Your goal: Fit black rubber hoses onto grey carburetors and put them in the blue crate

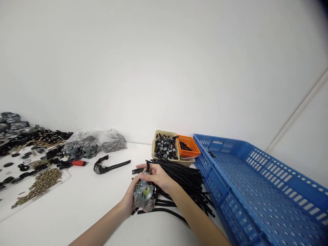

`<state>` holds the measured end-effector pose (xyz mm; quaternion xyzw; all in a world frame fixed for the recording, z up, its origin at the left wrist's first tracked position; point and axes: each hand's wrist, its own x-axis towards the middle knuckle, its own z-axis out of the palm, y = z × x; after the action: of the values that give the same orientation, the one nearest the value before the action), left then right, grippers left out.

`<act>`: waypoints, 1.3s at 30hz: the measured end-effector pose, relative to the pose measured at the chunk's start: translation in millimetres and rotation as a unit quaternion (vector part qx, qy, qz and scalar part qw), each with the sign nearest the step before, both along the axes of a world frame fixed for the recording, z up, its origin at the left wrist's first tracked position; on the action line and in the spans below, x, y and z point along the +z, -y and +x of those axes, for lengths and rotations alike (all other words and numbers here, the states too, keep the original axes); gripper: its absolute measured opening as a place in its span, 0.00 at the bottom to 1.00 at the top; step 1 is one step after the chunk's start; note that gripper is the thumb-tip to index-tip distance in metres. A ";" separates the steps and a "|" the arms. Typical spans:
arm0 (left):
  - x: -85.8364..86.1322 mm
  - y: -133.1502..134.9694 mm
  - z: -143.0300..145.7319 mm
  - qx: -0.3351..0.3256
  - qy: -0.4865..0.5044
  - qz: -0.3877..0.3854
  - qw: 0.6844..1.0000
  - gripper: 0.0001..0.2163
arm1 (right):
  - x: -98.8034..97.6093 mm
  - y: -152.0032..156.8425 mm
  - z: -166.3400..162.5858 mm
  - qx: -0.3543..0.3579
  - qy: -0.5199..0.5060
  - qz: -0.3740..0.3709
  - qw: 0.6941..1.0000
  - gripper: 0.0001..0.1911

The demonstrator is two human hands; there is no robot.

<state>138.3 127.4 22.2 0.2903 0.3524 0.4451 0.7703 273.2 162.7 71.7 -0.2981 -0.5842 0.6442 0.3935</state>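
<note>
A grey metal carburetor (143, 195) with a yellowish disc in its round bore is held above the white table, in front of me. My left hand (128, 200) is wrapped round its left side and supports the body. At the top, my right hand (159, 177) closes its thumb and fingers round the cap, from which a black rubber boot (148, 167) sticks up. Part of the grip is hidden behind the fingers. Many black rubber hoses (183, 177) lie just right of and beneath the hands.
A cream bin (153, 150) of silver-and-black caps and an orange basket (196, 150) stand behind. On the right is a large blue crate (225, 184). Leftward lie a black watch (101, 167), a red-handled tool (78, 163), bagged parts (111, 140), brass screws (46, 181) and more carburetors (88, 149).
</note>
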 end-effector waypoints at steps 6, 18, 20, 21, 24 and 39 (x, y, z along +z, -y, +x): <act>3.7 2.1 0.7 -0.007 -0.010 0.007 1.000 0.24 | -2.5 -0.2 0.8 0.013 -0.045 -0.042 0.998 0.20; 9.0 -5.3 -5.3 -0.015 0.042 0.014 0.999 0.27 | -7.7 -8.2 10.4 0.011 -0.127 -0.109 0.986 0.17; 8.3 -4.2 -4.3 -0.017 0.046 0.007 0.999 0.26 | -7.3 -7.0 8.1 -0.003 -0.117 -0.107 0.987 0.20; 8.3 -3.2 -3.7 -0.016 0.047 0.003 0.999 0.26 | -7.1 -6.3 7.1 -0.005 -0.108 -0.103 0.989 0.20; 9.6 -0.4 -2.5 -0.014 0.051 -0.005 0.999 0.24 | -6.4 -4.7 5.0 0.006 -0.081 -0.078 0.994 0.23; 8.1 0.9 -3.7 0.006 0.025 0.027 0.999 0.20 | 2.6 4.8 -7.0 -0.024 -0.030 -0.014 0.999 0.21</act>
<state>134.7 126.5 30.3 0.2978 0.3228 0.4660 0.7681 266.2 157.9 74.3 -0.2980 -0.5557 0.6512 0.4222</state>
